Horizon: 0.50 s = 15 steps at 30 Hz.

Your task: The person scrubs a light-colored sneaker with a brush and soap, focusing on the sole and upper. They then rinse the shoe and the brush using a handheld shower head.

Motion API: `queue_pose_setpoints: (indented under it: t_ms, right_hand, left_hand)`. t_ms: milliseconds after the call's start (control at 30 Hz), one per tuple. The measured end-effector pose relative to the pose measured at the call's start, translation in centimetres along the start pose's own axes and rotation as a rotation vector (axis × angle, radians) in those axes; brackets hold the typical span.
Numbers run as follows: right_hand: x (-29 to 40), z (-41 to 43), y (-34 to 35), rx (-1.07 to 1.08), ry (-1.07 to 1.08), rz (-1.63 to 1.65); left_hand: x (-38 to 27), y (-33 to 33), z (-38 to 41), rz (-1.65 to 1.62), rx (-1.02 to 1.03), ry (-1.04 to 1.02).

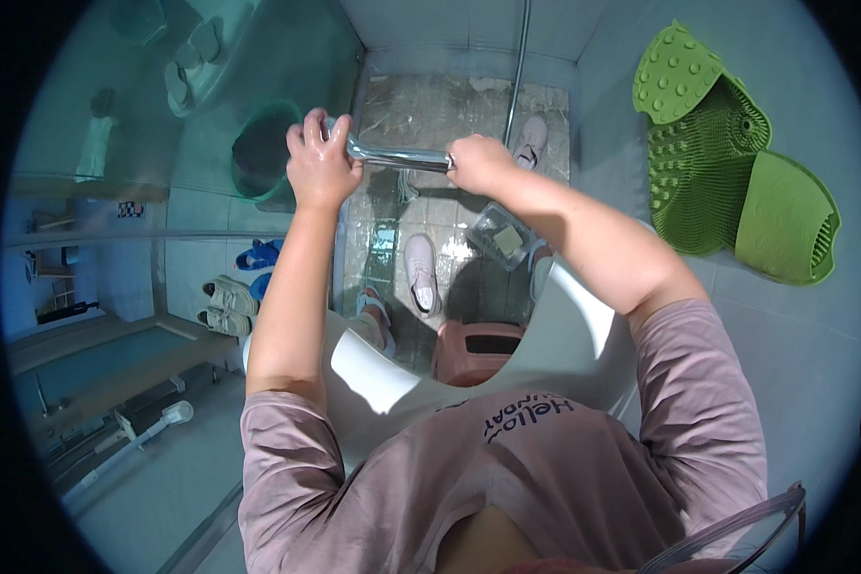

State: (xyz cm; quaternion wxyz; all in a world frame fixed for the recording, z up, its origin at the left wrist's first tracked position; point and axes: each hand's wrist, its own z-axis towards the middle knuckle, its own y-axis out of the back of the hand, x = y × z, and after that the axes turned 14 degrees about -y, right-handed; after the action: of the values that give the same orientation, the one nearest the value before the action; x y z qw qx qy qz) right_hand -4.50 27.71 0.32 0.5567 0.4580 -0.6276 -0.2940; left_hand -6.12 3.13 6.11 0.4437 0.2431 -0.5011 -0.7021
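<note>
My left hand (323, 161), wet, is closed around the head end of a chrome hand shower (405, 158). My right hand (477, 165) grips the other end of its handle, which lies nearly level between the hands. On the wet tiled floor below stands a pale lilac lace-up shoe (421, 265). A similar shoe (531, 140) lies near the right wall, beyond my right hand. Between the shoes, towards the right, a clear plastic box (489, 226) holds a pale bar (508, 240), perhaps soap. A small whitish stringy thing (406, 188) lies under the shower handle.
A metal shower hose (520, 68) hangs at the back. A green bristled mat (703, 186) is on the right wall. A glass partition (258, 64) stands left, with a green bucket (265, 190), beige sneakers (229, 298) and blue shoes (260, 255) nearby. A pink plastic item (448, 351) is below me.
</note>
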Motion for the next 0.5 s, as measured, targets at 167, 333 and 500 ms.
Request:
queue_pose_setpoints:
  t_ms: [167,333,500]
  right_hand:
    - [1.4,0.1,1.0,-0.636,0.185,-0.187]
    - [1.6,0.6,2.8,-0.353,0.024,-0.216]
    - [2.0,-0.9,3.2,-0.031,-0.167,-0.085]
  left_hand:
    - [1.2,-2.6,-0.6,-0.336,0.509,0.291]
    - [-0.1,-2.5,-0.6,-0.352,0.462,0.268]
    - [-1.4,0.0,-0.2,-0.025,0.067,0.113]
